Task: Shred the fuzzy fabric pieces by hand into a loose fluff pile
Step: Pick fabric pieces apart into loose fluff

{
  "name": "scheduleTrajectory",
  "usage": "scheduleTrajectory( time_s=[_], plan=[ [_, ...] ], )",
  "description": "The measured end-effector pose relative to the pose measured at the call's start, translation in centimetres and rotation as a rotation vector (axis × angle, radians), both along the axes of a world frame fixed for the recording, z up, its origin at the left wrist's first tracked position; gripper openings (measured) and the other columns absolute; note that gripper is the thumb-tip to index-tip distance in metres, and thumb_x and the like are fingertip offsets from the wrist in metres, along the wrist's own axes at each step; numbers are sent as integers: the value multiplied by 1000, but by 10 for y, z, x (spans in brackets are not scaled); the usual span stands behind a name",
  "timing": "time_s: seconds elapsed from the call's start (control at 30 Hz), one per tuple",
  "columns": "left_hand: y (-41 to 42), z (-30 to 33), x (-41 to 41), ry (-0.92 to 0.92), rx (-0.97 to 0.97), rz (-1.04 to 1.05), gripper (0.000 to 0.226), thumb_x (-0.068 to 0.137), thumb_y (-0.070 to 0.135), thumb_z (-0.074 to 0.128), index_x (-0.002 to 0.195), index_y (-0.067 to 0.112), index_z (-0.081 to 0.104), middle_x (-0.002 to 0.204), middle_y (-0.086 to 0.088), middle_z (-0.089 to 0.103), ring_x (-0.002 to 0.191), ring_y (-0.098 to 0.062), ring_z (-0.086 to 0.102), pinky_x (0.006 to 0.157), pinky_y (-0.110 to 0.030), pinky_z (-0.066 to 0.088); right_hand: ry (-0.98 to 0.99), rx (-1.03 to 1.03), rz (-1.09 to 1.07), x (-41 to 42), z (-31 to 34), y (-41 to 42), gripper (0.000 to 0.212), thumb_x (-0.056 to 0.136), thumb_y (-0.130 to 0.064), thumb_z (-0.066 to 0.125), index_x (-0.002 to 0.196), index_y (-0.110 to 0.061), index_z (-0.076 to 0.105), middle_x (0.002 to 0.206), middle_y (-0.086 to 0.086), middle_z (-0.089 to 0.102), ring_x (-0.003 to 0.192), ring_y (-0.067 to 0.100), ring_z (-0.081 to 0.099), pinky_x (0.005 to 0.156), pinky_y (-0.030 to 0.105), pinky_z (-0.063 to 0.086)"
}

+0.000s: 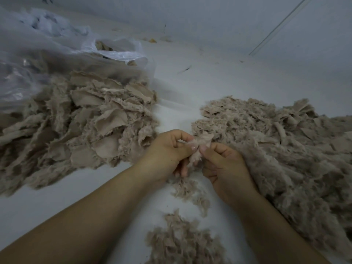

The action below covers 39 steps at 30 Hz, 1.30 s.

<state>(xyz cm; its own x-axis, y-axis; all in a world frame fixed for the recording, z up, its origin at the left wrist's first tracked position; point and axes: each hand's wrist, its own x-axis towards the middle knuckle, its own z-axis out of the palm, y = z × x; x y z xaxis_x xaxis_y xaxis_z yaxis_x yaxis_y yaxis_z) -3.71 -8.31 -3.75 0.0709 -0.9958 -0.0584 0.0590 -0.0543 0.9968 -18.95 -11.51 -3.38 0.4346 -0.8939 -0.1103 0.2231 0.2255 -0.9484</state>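
Nearest item: small fluff clump [182, 242] on the pale floor [57, 202], between my 2 forearms, already pulled apart into tufts.

Far left: clear plastic bag [47, 60], crumpled, its mouth open toward the middle; a few tan scraps show inside.

Left: heap of fabric pieces [82, 122], flat backed patches with fuzzy edges, stacked and overlapping, touching the bag. I judge these as stock not yet shredded.

Centre: left hand [167, 153], fingers curled, thumb and forefinger pinching the fabric scrap [200, 147]. Right hand [224, 164] just beside it, thumb and fingers likewise curled and pinching the same scrap from the other side. Both hold it above the floor, thumbs almost touching, set to pull it apart. More strands lie on the floor just below the hands.

Right: fluff pile [282, 149], large, loose and matted, with some flat bits mixed in along its far edge.

Progress, as I judge it: roughly midway; 1 sizeable pile done, 1 comparable heap remaining, plus whatever the bag holds.
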Motion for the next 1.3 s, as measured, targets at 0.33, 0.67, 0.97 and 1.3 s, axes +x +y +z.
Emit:
scheduleTrajectory(
  time_s=[0.33, 0.67, 0.97, 1.3],
  plan=[
    [0, -1, -9, 65, -45, 153, 26, 101, 17, 51, 79, 4, 58, 49, -11, 50, 30, -15, 33, 36, -16, 26, -76, 21, -33, -1, -7, -4, 17, 80, -10, 66, 96, -4, 64, 57, -1, 46, 40, 3, 29, 37, 16, 28],
    [0, -6, -3, 55, -24, 364, 34, 95, 23, 63, 64, 11, 56, 46, -9, 47, 35, -14, 35, 38, -12, 27, -134, 39, -50, 1, -5, -2, 22, 94, -2, 55, 77, -12, 65, 56, -4, 44, 40, 2, 29, 38, 15, 26],
    [7, 2, 4, 64, -16, 496, 37, 95, 18, 62, 58, 17, 55, 40, -1, 41, 33, -11, 31, 37, -12, 26, -183, 108, -133, -1, -3, -2, 37, 97, 3, 47, 66, -15, 57, 56, -4, 39, 40, 3, 26, 37, 15, 22],
    [26, 12, -1, -501, 162, -402, 13, 85, 15, 68, 72, 19, 70, 48, -8, 62, 30, -15, 49, 36, -20, 41, -151, 58, -90, -3, -7, -3, 30, 94, -3, 55, 67, -16, 57, 59, 1, 33, 43, 5, 25, 40, 17, 20]
  ],
)
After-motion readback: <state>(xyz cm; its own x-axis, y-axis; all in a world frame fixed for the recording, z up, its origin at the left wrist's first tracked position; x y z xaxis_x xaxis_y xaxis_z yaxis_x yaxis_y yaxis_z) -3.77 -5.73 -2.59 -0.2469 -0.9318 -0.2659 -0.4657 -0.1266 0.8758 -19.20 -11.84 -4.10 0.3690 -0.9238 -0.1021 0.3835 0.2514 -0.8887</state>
